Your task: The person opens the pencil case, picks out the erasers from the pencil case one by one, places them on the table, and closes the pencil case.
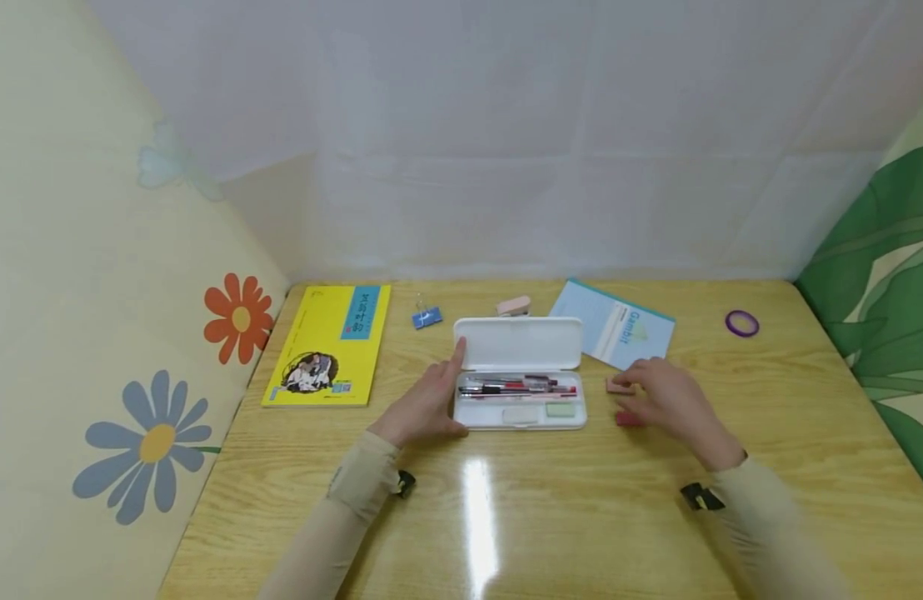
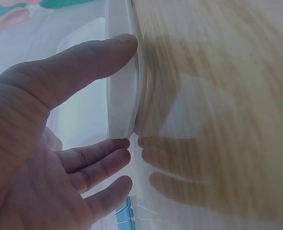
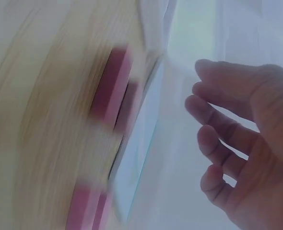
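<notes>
Both forearms, in beige sleeves, reach forward over the wooden table (image 1: 551,508). The left hand (image 1: 424,404) lies at the left end of the open white pencil case (image 1: 520,379), palm turned toward it. Its fingers are extended and relaxed; in the left wrist view the thumb (image 2: 91,60) rests against the rim of the case and the fingertips (image 2: 113,149) touch its edge. It presses and steadies; nothing is clasped.

The right hand (image 1: 667,398) hovers low over the table just right of the case, fingers loosely spread and slightly bent. The right wrist view is blurred, but shows the hand open and holding nothing. Directly beneath and beside it lie two pink erasers (image 1: 621,387), one by the fingertips, the darker one (image 1: 628,419) under the palm edge. Contact with either cannot be determined.

The case sits at table centre, lid raised at the far side, with pens in the tray and two pale erasers along its near edge.

Also present: a yellow book (image 1: 329,343) at left, a blue binder clip (image 1: 426,317), a pink item (image 1: 513,306) behind the lid, a light blue booklet (image 1: 615,326), and a purple ring (image 1: 742,322) at far right.
</notes>
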Action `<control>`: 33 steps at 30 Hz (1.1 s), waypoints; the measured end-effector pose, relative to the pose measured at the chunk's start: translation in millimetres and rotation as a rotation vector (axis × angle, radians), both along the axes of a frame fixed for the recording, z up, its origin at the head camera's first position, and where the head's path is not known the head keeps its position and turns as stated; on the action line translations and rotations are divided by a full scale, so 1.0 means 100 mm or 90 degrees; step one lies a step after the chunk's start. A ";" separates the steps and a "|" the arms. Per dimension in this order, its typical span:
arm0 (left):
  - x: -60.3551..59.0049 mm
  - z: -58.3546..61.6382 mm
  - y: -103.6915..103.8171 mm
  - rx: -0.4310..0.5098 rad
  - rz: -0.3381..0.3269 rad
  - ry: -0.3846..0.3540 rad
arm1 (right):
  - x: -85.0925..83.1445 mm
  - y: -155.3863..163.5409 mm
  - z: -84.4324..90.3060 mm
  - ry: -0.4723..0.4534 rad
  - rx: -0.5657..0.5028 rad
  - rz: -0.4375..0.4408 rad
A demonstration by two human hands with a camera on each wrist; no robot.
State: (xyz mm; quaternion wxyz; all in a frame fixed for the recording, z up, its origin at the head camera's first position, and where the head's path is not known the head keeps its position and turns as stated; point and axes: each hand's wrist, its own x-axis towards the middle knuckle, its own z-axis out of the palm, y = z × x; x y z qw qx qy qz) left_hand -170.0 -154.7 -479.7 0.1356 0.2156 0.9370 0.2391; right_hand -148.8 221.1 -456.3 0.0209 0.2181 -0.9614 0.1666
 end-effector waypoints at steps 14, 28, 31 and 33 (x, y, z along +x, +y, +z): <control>0.00 -0.02 0.00 0.008 -0.003 0.006 | -0.14 -0.88 -0.17 0.074 0.032 0.200; 0.01 -0.02 0.00 0.020 0.002 -0.018 | -0.25 -1.18 -0.15 -0.022 0.092 0.273; 0.01 -0.01 0.00 0.021 0.004 -0.014 | -0.27 -1.22 -0.12 -0.041 0.098 0.284; 0.01 -0.01 0.00 0.021 0.006 -0.015 | -0.28 -1.25 -0.10 -0.049 0.101 0.289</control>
